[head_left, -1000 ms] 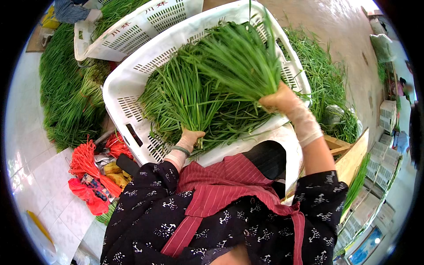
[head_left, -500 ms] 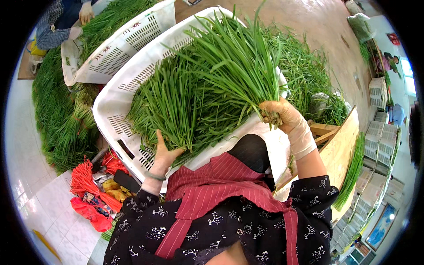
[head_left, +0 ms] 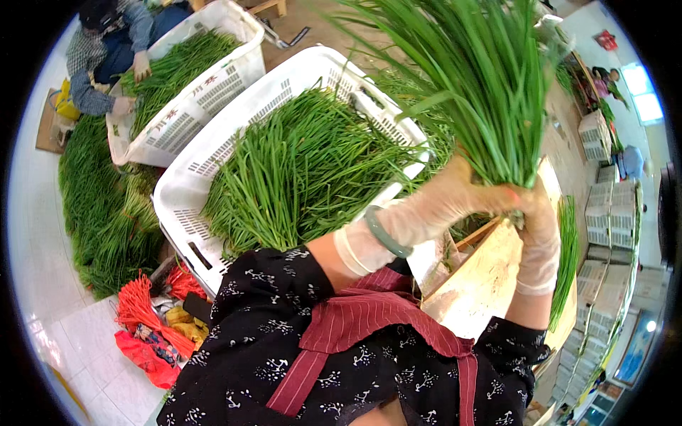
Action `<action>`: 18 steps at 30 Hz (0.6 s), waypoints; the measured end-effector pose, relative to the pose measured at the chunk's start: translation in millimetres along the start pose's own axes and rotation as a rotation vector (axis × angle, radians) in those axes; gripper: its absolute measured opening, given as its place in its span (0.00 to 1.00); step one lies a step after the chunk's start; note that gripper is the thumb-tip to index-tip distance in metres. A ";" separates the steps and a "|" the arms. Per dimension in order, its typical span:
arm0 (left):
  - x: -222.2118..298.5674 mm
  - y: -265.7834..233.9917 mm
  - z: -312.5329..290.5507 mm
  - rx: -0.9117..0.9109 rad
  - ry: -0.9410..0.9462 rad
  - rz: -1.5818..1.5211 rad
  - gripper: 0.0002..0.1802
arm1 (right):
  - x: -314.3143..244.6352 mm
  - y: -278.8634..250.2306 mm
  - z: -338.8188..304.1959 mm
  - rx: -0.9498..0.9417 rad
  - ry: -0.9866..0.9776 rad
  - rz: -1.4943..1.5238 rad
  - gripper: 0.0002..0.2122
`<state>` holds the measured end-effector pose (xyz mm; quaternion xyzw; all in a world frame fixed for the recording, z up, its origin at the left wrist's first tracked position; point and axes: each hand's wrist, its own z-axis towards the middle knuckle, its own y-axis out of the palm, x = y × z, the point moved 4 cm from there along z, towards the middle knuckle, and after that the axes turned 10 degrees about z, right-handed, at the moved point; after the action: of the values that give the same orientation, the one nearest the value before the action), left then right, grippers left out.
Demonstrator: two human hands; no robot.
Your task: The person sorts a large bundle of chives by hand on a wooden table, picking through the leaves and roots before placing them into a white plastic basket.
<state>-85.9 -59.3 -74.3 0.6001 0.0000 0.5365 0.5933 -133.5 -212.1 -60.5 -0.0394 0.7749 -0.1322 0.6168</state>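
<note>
Raised at the right is a bunch of garlic chives point(head_left: 483, 92), long flat green leaves fanning upward. My left hand point(head_left: 444, 195), gloved and with a jade-green bangle at the wrist, reaches across and closes round the lower stalks. Against it my right hand point(head_left: 540, 231), gloved too, grips the same stalk ends from the other side. Fingers and leaves are slightly blurred, and the hands hide most of the stalk bases. Loose chives point(head_left: 298, 163) fill the slotted white crate point(head_left: 177, 174) in front of me, left of both hands.
A wooden board point(head_left: 472, 284) lies below my hands, with a strip of chives point(head_left: 565, 263) along its right side. Another white crate point(head_left: 202, 92) stands far left, where a co-worker's gloved hand point(head_left: 141, 65) rests on greens. Red ties point(head_left: 138, 305) lie at left.
The bunch has moved right, away from above the crate. My left hand has left the crate and joined my right hand on the stalks. The view has shifted too.
</note>
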 end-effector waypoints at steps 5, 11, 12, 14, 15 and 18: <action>-85.7 56.5 15.1 -0.079 -0.144 0.278 0.49 | 53.0 -102.0 -77.8 0.157 -0.068 -0.272 0.30; -189.4 58.7 -8.6 -0.214 -0.685 -0.146 0.35 | 117.6 -93.4 -182.3 0.308 0.437 0.099 0.27; -197.8 58.7 -11.6 -0.163 -0.662 -0.228 0.32 | 146.9 -102.8 -197.4 0.218 0.559 0.113 0.28; -197.6 49.1 -9.9 0.071 -0.619 0.060 0.24 | 137.4 -95.3 -196.1 0.229 0.600 0.065 0.29; -202.2 45.8 -6.8 0.038 -0.625 0.134 0.23 | 141.8 -100.5 -199.0 0.216 0.552 0.019 0.30; -194.7 50.9 0.8 -0.033 -0.978 0.117 0.24 | 159.6 -119.5 -215.1 0.164 0.516 -0.079 0.33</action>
<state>-200.4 -199.0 -163.2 0.7713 -0.3207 0.2244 0.5019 -391.2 -329.2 -137.2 0.0154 0.8910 -0.2242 0.3944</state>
